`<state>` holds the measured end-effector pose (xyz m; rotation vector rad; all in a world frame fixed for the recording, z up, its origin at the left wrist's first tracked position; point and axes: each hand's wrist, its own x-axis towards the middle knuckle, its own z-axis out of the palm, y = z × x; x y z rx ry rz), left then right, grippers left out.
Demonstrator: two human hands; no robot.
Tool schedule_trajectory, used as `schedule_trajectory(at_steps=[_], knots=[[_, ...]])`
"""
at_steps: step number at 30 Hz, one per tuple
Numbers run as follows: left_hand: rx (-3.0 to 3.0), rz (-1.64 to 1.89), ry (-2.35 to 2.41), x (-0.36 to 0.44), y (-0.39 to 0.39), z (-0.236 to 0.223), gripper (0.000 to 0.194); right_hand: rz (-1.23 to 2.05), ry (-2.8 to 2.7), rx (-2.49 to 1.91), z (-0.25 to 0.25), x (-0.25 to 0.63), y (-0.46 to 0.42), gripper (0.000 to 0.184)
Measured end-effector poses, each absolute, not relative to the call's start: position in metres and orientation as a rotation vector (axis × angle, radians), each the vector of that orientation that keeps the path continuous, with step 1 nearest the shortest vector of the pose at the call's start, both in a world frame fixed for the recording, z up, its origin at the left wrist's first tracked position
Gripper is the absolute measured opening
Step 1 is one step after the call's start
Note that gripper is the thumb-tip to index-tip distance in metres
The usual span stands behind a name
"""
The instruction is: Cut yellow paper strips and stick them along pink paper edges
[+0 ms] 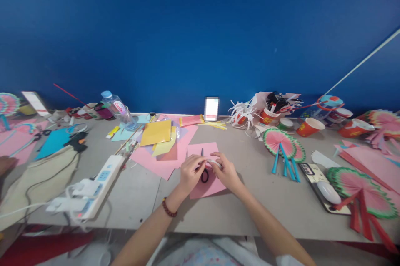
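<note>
The person's patterned clothing (200, 253) lies nearest, with the two bare forearms reaching out over the worktop (250, 220) above it. A dark beaded bracelet (169, 207) circles the wrist just behind the left hand (192, 171). That hand is narrow, its thumb and fingers pinched at one end of a small pale strip (215, 163). The right hand (225, 171) is also narrow, the fingers curled and closed with the thumb on the strip's other side, so the strip sits between the two hands, raised over the worktop. The fingers cover part of it, and its full shape cannot be told.

Directly below the hands is a pink sheet (208, 192), and on it lie scissors (205, 169) with dark handles, partly hidden by the left hand.

Beyond and to the left of the left hand, a yellow packet (156, 132) rests on more coloured paper; farther left and nearer the person is a white power strip (108, 178) with plugs in it. Straight beyond both hands, a phone (212, 109) stands upright near the blue wall (200, 41). Beyond and to the right of the right hand lies a pink-and-green pleated fan (279, 143) with blue tails.
</note>
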<state>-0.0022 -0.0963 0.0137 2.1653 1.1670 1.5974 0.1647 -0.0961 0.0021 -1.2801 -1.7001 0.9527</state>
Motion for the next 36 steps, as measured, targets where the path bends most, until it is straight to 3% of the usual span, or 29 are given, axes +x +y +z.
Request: schedule_trajectory(at_steps=[6,10,14,18,22,30,36], knots=[[2.172,1.707,1.064,0.002,-0.098,0.021,0.016,1.148,-1.534,-1.043,0.008,0.163,-0.098,0.025],[2.203,1.744,1.045,0.004,-0.100,0.029,0.021,0.917,-1.527,-1.096,0.012,0.164,-0.097,0.015],[2.242,1.700,1.151,0.002,-0.108,0.032,0.042,0.631,-1.575,-1.159,0.013,0.168,-0.096,0.013],[2.386,1.119,1.550,0.001,-0.121,0.026,0.045,0.571,-1.433,-1.227,0.012,0.177,-0.090,0.015],[2.580,0.545,1.743,0.003,-0.130,0.006,0.045,0.744,-1.261,-1.252,0.011,0.186,-0.082,0.024],[2.603,0.556,1.622,0.012,-0.118,-0.019,0.041,1.039,-1.178,-1.173,0.026,0.195,-0.081,0.033],[2.676,0.329,1.326,0.010,-0.085,-0.017,0.059,0.865,-1.122,-1.196,0.034,0.211,-0.081,0.030]])
